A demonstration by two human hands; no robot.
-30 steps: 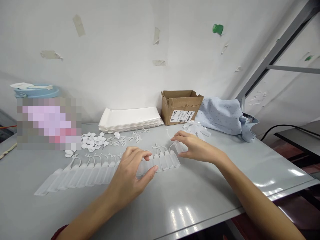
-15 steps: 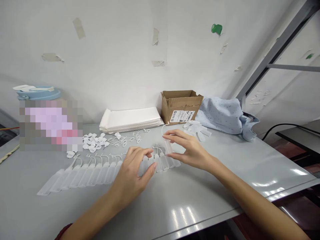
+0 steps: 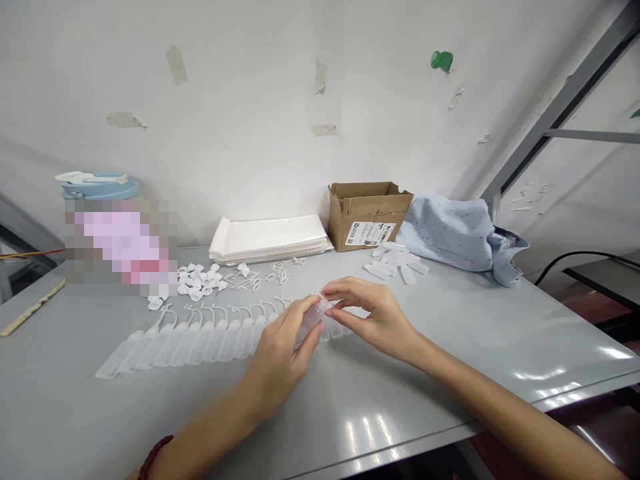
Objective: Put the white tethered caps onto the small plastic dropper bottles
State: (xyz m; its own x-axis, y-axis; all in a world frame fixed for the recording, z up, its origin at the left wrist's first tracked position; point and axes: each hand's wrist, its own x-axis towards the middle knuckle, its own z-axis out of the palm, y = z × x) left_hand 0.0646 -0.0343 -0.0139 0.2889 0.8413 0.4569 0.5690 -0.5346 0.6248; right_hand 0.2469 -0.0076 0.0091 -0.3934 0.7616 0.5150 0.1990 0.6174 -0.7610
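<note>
A translucent plastic tube (image 3: 311,319) is held between the thumb and fingers of my left hand (image 3: 280,353). At its upper end, the fingertips of my right hand (image 3: 375,313) pinch together; what exactly they grip there is partly hidden. A row of similar translucent tubes (image 3: 200,341) lies side by side on the table, most with a thin white strap (image 3: 207,308) curling from the top. My hands cover part of this row. Beyond it lie small white plastic pieces (image 3: 197,280) in a pile and several loose white straps (image 3: 257,277).
More translucent tubes (image 3: 397,263) lie at the right, before an open cardboard box (image 3: 370,217). A stack of white envelopes (image 3: 270,238) rests against the wall. Blue cloth (image 3: 445,233) is bunched at the right, and a blue lidded container (image 3: 97,188) stands at the left.
My right hand has brought the tube down and left to my left hand, which has closed around it. The view has shifted slightly.
</note>
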